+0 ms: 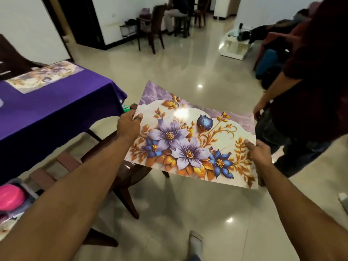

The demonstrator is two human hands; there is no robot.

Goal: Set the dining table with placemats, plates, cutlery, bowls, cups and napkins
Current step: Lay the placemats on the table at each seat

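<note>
Two floral placemats show: one held in the air [192, 136], pinched at its short edges by the wearer's two hands, left [129, 125] and right [259, 153], and one lying on the purple tablecloth [45, 76]. One table under that cloth [56, 110]. One dark wooden chair just beside it [120, 172], and at least two more far across the room [152, 29]. One pink bowl-like item at the left edge [11, 197]. One low white coffee table [235, 44]. Two other people: one standing at right [310, 81], one seated far off [175, 10].

A glossy floral placemat [192, 140] (purple and blue blooms, gold leaves on white) hung nearly flat between both grips, tilted slightly, above the floor. A second, similar placemat [44, 77] lay flat on the purple-clothed table, left of the grip.
</note>
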